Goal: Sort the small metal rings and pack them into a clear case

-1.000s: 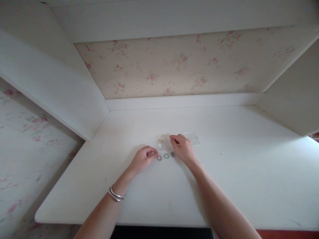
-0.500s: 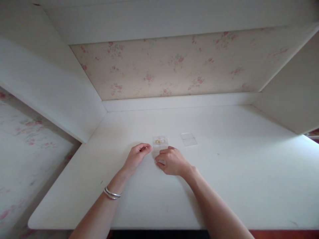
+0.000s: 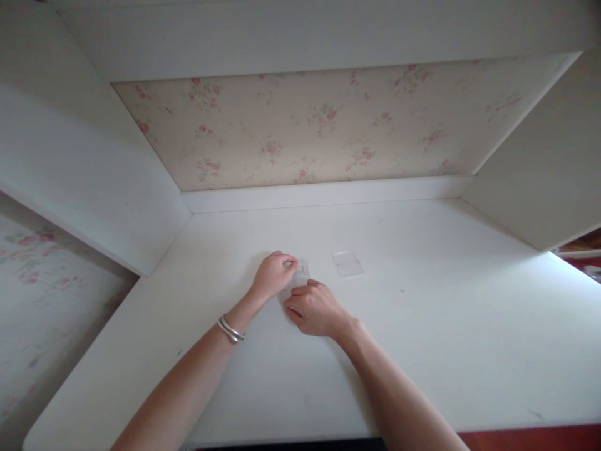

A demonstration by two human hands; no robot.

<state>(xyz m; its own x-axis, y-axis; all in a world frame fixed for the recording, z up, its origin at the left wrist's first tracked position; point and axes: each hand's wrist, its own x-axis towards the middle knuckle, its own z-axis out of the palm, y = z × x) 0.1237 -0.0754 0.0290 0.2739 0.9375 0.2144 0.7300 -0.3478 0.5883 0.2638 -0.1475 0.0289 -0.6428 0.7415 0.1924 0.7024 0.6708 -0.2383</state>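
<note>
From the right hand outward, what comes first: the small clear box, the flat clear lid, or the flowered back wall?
1. Small clear box: touching the right hand, at its fingertips.
2. Flat clear lid: on the table, farther back and rightward.
3. Flowered back wall: farthest, behind the table.

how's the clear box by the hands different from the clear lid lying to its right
The box is mostly hidden by the two hands; the lid lies in full view. The left hand has its fingertips on the box and the right hand sits against its near side, while the lid is untouched and apart from both. The lid looks flat; the box seems taller. Both are clear plastic on the white desk.
</note>
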